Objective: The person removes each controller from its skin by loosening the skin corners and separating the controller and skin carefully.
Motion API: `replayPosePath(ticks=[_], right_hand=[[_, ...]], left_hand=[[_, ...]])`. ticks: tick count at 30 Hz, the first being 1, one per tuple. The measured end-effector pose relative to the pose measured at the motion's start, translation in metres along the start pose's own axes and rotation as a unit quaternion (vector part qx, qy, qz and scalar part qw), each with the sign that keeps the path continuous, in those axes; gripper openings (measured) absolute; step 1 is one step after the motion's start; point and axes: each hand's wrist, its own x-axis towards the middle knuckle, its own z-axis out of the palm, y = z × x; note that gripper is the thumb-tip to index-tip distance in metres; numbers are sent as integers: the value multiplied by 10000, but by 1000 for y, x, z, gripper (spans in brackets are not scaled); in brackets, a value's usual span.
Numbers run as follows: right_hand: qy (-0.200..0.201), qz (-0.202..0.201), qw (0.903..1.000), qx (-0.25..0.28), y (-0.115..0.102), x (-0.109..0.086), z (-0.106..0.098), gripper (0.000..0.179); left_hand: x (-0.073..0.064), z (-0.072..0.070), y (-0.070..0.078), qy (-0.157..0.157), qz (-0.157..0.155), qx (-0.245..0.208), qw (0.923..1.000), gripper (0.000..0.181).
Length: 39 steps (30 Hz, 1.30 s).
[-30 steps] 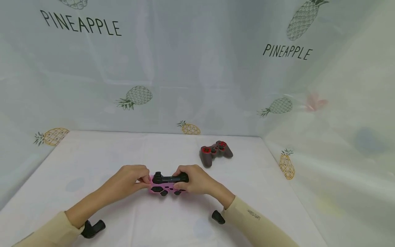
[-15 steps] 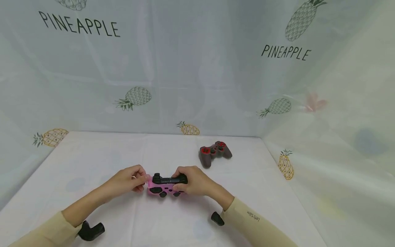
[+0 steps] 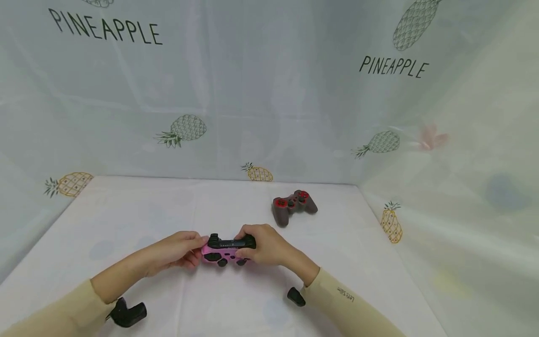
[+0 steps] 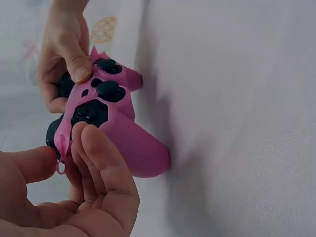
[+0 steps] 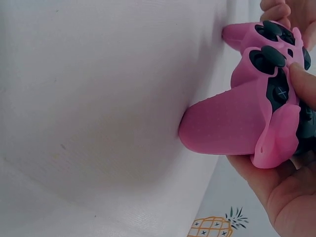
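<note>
A black game controller [image 3: 234, 244] in a pink silicone cover [image 3: 227, 252] is held just above or on the table, its front towards me. My right hand [image 3: 269, 245] grips its right end, thumb on the front face, as the right wrist view also shows. At the other end my left hand [image 3: 178, 252] pinches the cover's corner near a small pink loop [image 4: 60, 168], thumb on one side and a finger behind. Its other fingers are curled. In the right wrist view, a loose pink flap [image 5: 276, 143] of the cover stands off the controller's right shoulder.
A dark brown controller [image 3: 293, 206] with red button rings lies behind and right of my hands. Black wrist camera mounts [image 3: 128, 313] hang below both sleeves. A pineapple-print curtain [image 3: 269, 93] rises behind the white table [image 3: 236, 299].
My left hand's fingers have shifted from the cover's upper left corner to lie lower, under it, with the thumb on the corner. The right hand keeps its grip.
</note>
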Motion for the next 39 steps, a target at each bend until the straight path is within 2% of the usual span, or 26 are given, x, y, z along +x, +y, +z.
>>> replayPosePath(ticks=[4, 7, 12, 19, 24, 29, 35, 39], right_hand=[[-11, 18, 10000, 12, 1, 1, 0, 26], [-30, 37, 10000, 7, 2, 2, 0, 26], [-11, 127, 9999, 30, 2, 1, -2, 25], [-46, 56, 10000, 54, 1, 2, -2, 25], [-68, 11, 9999, 81, 1, 2, -1, 24], [-189, -86, 9997, 146, 2, 1, -4, 22], [-284, -194, 9990, 283, 7, 5, -8, 18], [-317, -171, 9987, 364, 10, 4, -8, 19]], left_hand=[[-1, -2, 3, -248, -105, -387, 9989, 34], [-1, -3, 3, -330, -34, -501, 9982, 33], [1, -7, 1, -428, 200, -551, 9974, 31], [4, -7, 0, -406, 220, -571, 9973, 25], [4, -1, 1, -65, 347, -134, 9993, 21], [0, 3, 3, 238, 506, 383, 9977, 18], [-2, 2, 2, 359, 632, 557, 9958, 11], [-1, 0, 1, 432, 694, 846, 9931, 15]])
